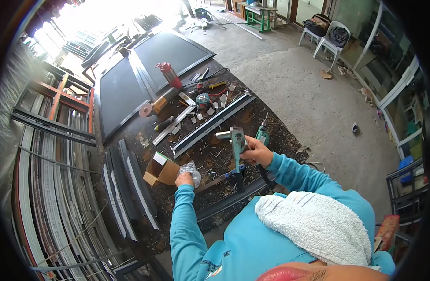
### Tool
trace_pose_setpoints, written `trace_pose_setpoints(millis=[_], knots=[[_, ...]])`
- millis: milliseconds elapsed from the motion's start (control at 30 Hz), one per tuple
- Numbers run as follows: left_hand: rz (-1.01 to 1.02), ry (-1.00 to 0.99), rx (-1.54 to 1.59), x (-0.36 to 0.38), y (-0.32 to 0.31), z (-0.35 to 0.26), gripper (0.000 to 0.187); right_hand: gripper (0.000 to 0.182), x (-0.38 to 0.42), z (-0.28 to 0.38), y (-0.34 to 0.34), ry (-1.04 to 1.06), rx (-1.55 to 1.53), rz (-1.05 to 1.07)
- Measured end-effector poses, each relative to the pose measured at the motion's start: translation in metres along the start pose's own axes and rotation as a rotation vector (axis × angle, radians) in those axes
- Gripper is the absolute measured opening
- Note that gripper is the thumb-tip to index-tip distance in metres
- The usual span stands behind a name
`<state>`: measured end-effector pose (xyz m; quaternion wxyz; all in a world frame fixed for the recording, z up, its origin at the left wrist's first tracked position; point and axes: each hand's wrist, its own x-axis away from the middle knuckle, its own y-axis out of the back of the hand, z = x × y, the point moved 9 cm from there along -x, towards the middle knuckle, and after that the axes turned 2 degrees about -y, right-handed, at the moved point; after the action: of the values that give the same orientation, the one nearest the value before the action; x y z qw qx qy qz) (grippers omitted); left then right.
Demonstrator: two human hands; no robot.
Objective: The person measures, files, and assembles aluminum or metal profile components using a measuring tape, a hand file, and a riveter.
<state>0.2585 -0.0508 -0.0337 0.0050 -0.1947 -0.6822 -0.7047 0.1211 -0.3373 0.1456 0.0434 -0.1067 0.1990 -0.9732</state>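
Observation:
A green riveter-like hand tool (237,144) is held upright in my right hand (258,152), above the near part of the dark worktable (276,129). My left hand (184,179) is closed at a clear plastic bag (190,172), beside an open cardboard box (162,169). Behind the right hand stands a green drill (263,133), partly hidden. Past both hands, a long metal profile (210,122) lies diagonally across the table. Small metal pieces and shavings are scattered around it.
An angle grinder (164,100), a red bottle (169,75) and a tape measure (203,99) are farther back. Large dark framed panels (123,93) lie behind them. Long profiles (60,187) are stacked at the left. White chairs (334,40) stand at the back right.

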Motion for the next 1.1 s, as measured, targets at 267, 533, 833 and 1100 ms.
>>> trace_pose_setpoints(millis=[267, 533, 833, 1100], knots=[[-0.18, 0.005, 0.248, 0.0, 0.026, 0.036, 0.026, 0.032, 0.02, -0.03, 0.003, 0.082, 0.196, 0.012], [-0.107, -0.117, 2.154, 0.135, 0.153, -0.073, 0.024, 0.027, 0.037, -0.044, -0.045, -0.147, -0.014, 0.157], [-0.177, -0.187, 2.393, 0.171, 0.137, -0.079, 0.022, 0.033, 0.043, -0.07, -0.073, -0.26, -0.119, 0.275], [-0.302, -0.075, 2.364, 0.19, 0.122, -0.07, 0.021, 0.032, 0.048, -0.077, -0.085, -0.251, -0.036, 0.302]])
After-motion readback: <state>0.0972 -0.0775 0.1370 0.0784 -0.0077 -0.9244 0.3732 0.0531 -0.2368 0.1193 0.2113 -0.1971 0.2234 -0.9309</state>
